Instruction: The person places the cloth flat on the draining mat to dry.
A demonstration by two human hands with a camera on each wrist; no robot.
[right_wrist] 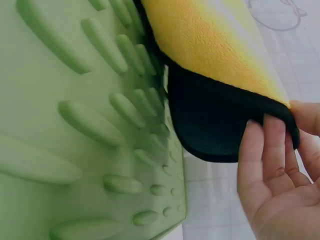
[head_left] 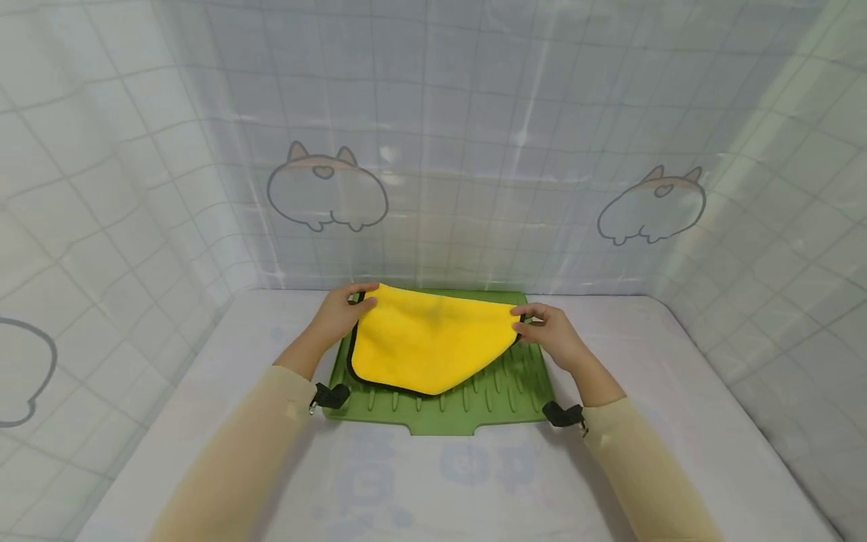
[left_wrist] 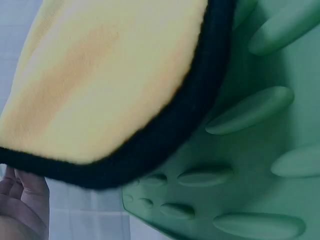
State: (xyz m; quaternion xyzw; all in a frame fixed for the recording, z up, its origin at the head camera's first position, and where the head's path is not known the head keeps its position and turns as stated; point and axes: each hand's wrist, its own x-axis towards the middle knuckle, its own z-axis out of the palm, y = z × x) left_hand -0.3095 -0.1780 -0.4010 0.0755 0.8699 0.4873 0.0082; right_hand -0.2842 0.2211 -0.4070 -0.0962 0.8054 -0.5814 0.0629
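Note:
Between my two hands hangs a yellow cloth (head_left: 427, 339) with a black edge, folded over along its top. My left hand (head_left: 341, 312) pinches its upper left corner between thumb and fingers. At the upper right corner my right hand (head_left: 552, 331) pinches it the same way. Beneath and behind the cloth lies a green ridged drying mat (head_left: 440, 421), partly covered by it in the head view. The right wrist view shows the cloth's dark underside (right_wrist: 205, 120) near the fingers, and the left wrist view its rounded black-edged corner (left_wrist: 100, 172).
The mat rests on a pale table (head_left: 271, 467) with faint printed shapes. Around the table hang white gridded curtains (head_left: 460, 135) with drawn animal figures. A dark wrist strap (head_left: 332, 397) shows at the left sleeve and another strap (head_left: 564, 414) at the right.

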